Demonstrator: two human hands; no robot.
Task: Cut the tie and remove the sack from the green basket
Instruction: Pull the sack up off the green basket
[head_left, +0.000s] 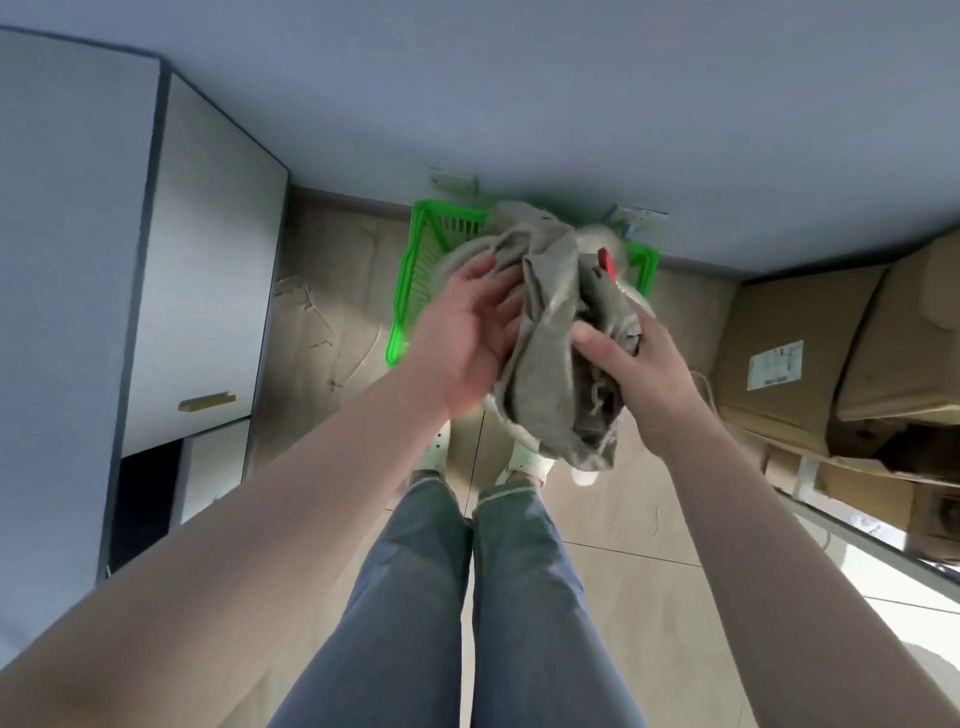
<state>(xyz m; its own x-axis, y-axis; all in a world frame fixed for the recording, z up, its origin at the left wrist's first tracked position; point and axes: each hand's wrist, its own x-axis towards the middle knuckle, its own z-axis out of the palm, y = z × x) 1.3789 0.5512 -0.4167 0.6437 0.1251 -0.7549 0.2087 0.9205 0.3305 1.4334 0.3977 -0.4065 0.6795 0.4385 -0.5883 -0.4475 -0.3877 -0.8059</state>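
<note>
Limp sack (556, 332) held at frame centre, over the green basket (410, 291).
Cloth appears soft and light. Right hand (641, 374) grips a bunched fold, fingers curled; left hand (467, 338) presses its side, fingers loosely spread. Hold gathered folds.

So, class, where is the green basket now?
The green basket sits on the floor against the wall, upper centre of the head view, partly behind the sack, between the white cabinet on the left and cardboard boxes on the right.
</note>
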